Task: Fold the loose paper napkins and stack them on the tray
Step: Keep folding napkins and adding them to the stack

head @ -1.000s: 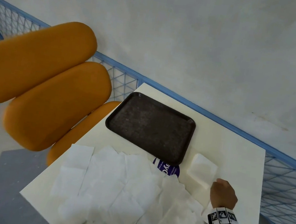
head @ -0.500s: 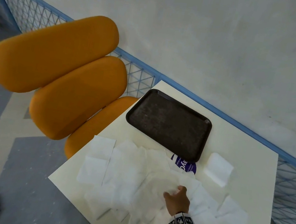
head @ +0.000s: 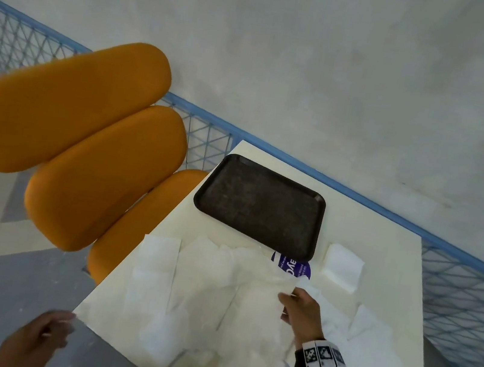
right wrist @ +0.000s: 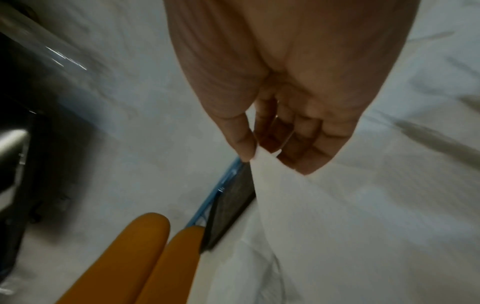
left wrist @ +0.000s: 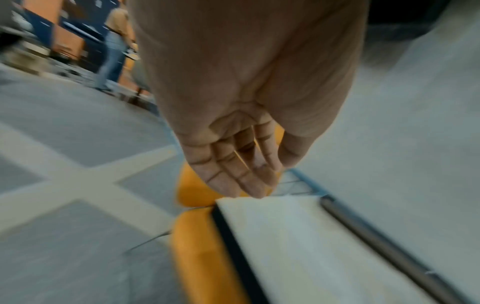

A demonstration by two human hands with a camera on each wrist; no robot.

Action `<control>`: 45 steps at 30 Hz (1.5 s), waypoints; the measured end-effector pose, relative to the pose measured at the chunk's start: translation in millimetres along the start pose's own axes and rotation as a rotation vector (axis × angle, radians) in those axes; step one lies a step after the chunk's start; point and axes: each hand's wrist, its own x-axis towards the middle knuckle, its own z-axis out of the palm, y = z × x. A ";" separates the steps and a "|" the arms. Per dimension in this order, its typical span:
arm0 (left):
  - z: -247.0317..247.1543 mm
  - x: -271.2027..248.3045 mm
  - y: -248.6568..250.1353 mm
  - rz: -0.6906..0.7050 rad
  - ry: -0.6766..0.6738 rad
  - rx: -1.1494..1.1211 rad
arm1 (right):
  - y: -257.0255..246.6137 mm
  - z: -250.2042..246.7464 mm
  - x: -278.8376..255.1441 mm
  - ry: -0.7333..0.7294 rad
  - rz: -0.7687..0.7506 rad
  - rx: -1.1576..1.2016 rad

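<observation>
Several loose white paper napkins (head: 204, 291) lie spread over the near half of the pale table (head: 384, 237). A dark brown tray (head: 259, 205) sits bare at the table's far left. One folded napkin (head: 343, 266) lies right of the tray. My right hand (head: 294, 302) pinches the corner of a loose napkin (right wrist: 298, 205) between thumb and fingers and lifts it off the pile. My left hand (head: 53, 328) hangs beside the table's near left corner; its fingers (left wrist: 241, 174) are relaxed and hold nothing.
A purple-printed wrapper (head: 292, 267) peeks out between tray and napkins. Orange padded seat cushions (head: 103, 167) stand close against the table's left side. A blue mesh railing (head: 469, 302) runs behind and to the right. Grey floor lies below at left.
My right hand went from the folded napkin at the right to the loose pile, then pinched a napkin corner and raised it. My left hand has come into view at the table's corner.
</observation>
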 end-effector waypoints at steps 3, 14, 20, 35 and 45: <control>28.4 8.3 74.5 0.166 -0.136 -0.038 | -28.3 -11.6 -22.0 -0.107 -0.079 0.196; 154.3 -56.3 264.4 0.590 -0.678 -0.108 | -114.1 -67.3 -95.6 -0.290 -0.334 0.559; 169.1 -75.4 291.4 0.673 -0.573 -0.223 | -111.3 -98.8 -97.0 -0.010 -0.475 0.303; 180.2 -109.2 323.0 0.841 -0.449 -0.068 | -94.8 -123.1 -89.3 0.022 -0.897 -0.241; 191.6 -114.4 328.9 0.890 -0.345 -0.021 | -84.8 -147.5 -82.3 -0.165 -0.822 -0.127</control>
